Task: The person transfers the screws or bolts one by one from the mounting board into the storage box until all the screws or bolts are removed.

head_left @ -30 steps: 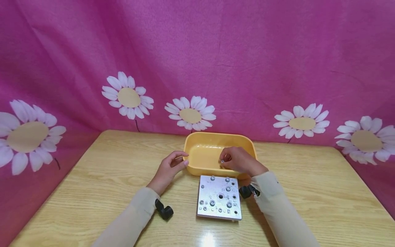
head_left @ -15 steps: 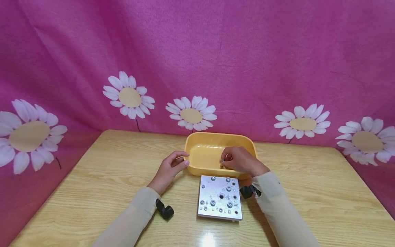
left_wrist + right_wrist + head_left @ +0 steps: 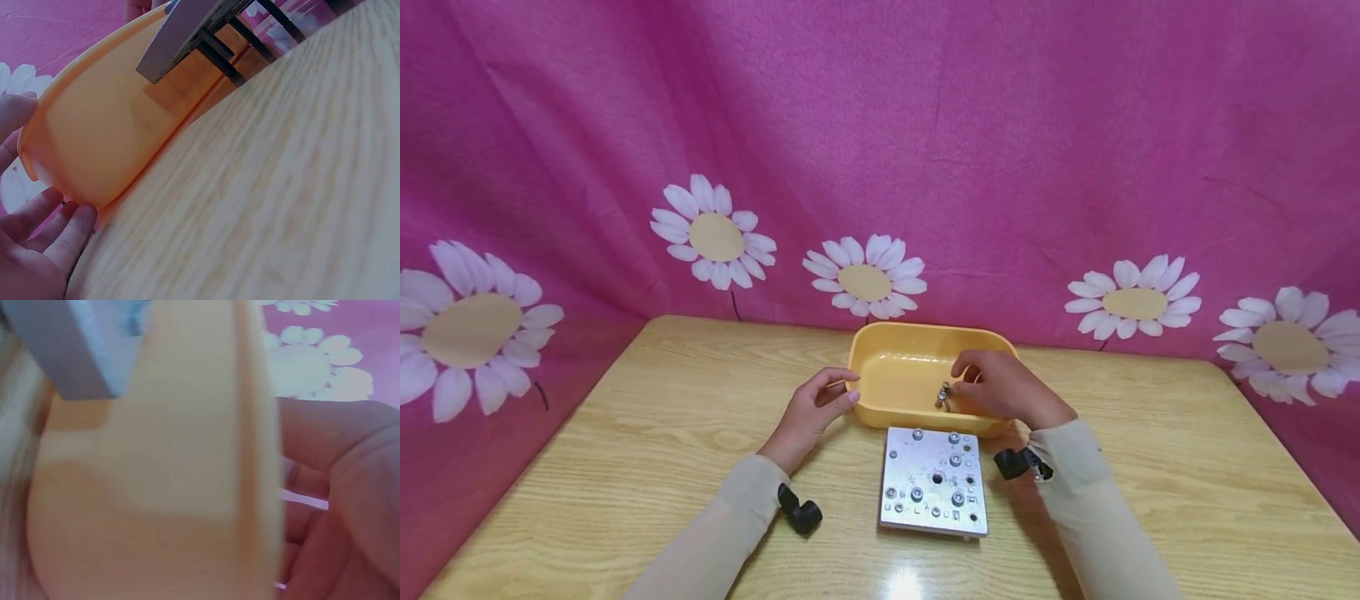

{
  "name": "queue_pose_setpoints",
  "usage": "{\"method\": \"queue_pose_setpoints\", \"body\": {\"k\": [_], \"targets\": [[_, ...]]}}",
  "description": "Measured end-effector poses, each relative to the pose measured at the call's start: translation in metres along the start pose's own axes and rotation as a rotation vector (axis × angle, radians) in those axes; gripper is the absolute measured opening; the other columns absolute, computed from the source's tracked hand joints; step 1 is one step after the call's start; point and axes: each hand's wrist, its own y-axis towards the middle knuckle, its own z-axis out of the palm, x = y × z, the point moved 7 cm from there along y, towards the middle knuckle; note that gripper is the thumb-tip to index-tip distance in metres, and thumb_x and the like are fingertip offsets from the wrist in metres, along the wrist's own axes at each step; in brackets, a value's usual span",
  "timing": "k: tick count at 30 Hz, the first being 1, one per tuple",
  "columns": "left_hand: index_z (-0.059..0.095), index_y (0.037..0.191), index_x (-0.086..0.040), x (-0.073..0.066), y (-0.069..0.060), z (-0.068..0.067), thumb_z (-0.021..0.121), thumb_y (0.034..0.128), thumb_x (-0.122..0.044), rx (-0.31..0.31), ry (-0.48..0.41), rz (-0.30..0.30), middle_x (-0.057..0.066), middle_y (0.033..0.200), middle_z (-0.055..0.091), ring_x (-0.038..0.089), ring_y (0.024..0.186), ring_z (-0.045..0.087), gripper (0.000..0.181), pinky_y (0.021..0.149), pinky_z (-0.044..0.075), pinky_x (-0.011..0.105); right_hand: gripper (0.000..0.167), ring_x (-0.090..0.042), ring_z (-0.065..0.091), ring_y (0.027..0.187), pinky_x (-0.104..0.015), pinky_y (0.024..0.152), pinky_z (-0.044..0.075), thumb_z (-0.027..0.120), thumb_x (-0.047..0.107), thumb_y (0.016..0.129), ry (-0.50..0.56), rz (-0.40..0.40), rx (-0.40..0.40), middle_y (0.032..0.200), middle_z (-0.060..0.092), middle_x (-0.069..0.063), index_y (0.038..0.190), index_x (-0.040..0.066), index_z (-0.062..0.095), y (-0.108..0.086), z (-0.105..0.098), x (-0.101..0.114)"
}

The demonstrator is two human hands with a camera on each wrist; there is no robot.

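A yellow plastic tray sits toward the back of the table, with a small cluster of metal screws on its floor. Over the tray's right part is my right hand, its thumb and forefinger bent but apart, tips close beside the screws. Nothing shows pinched between them. My left hand rests its fingertips against the tray's left end. In the left wrist view the fingers lie fairly straight along the outer wall. The right wrist view shows the tray wall, with the right fingertips hidden behind it.
A square silver metal plate with several socket-head screws and some holes stands just in front of the tray. Screw shanks stick out beneath it in the left wrist view. A pink flowered cloth hangs behind the wooden table.
My right hand has moved slightly right and its fingers have parted, so the screws now show on the tray floor. The left hand and the plate have stayed put.
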Motion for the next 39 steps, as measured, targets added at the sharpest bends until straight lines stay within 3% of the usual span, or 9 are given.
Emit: {"method": "queue_pose_setpoints", "body": {"k": [6,12,17,26,30,34,39], "targets": [[0.063,0.117,-0.021,-0.002,-0.001,0.001,0.069,0.0906,-0.027,0.006,-0.013,0.032,-0.003,0.132,0.053,0.019,0.124,0.052,0.027,0.102,0.045,0.034,0.014,-0.017,0.059,0.075,-0.031,0.068,0.051,0.067,0.009,0.086,0.007,0.016,0.018,0.082,0.065,-0.004,0.098,0.003,0.065,-0.01,-0.011,0.002],[0.062,0.118,-0.021,0.001,0.0,0.0,0.068,0.0911,-0.027,0.013,-0.008,0.015,-0.003,0.133,0.051,0.019,0.124,0.051,0.028,0.102,0.045,0.033,0.016,-0.016,0.059,0.075,-0.03,0.066,0.051,0.069,0.007,0.085,0.028,0.011,0.063,0.082,0.064,-0.003,0.099,0.002,0.064,-0.019,-0.014,0.009],[0.061,0.12,-0.018,0.003,0.0,0.0,0.068,0.0913,-0.026,0.021,-0.023,-0.018,-0.001,0.135,0.049,0.019,0.126,0.049,0.031,0.104,0.043,0.033,0.019,-0.017,0.058,0.075,-0.028,0.066,0.052,0.07,0.008,0.086,0.048,0.057,0.14,0.084,0.063,-0.004,0.103,0.004,0.062,-0.026,-0.014,0.017],[0.06,0.122,-0.012,-0.024,-0.013,0.003,0.065,0.0935,-0.019,0.031,-0.01,-0.024,0.004,0.136,0.049,0.023,0.128,0.048,0.03,0.104,0.043,0.033,0.016,-0.016,0.055,0.07,-0.028,0.063,0.049,0.068,0.006,0.086,0.039,0.044,0.195,0.08,0.059,-0.002,0.099,0.01,0.06,-0.036,-0.015,0.037],[0.06,0.122,-0.012,-0.027,-0.015,0.003,0.064,0.0937,-0.019,0.029,-0.01,-0.018,0.004,0.135,0.05,0.024,0.128,0.047,0.029,0.105,0.043,0.034,0.017,-0.015,0.055,0.071,-0.028,0.064,0.049,0.069,0.006,0.086,0.042,0.031,0.207,0.08,0.06,-0.001,0.099,0.011,0.059,-0.039,-0.014,0.045],[0.06,0.12,-0.013,-0.024,-0.013,0.003,0.065,0.0933,-0.02,0.027,-0.009,-0.028,0.003,0.135,0.05,0.022,0.127,0.048,0.028,0.105,0.042,0.034,0.018,-0.015,0.054,0.072,-0.028,0.065,0.049,0.071,0.005,0.084,0.041,0.009,0.233,0.079,0.059,0.0,0.098,0.01,0.06,-0.042,-0.011,0.055],[0.062,0.119,-0.018,-0.006,-0.003,0.001,0.069,0.0904,-0.03,0.021,-0.014,-0.005,-0.001,0.132,0.052,0.018,0.125,0.05,0.032,0.104,0.043,0.033,0.015,-0.015,0.052,0.072,-0.028,0.064,0.047,0.072,0.006,0.083,0.0,0.032,0.291,0.075,0.057,0.001,0.094,0.012,0.062,-0.049,-0.002,0.067]]}}
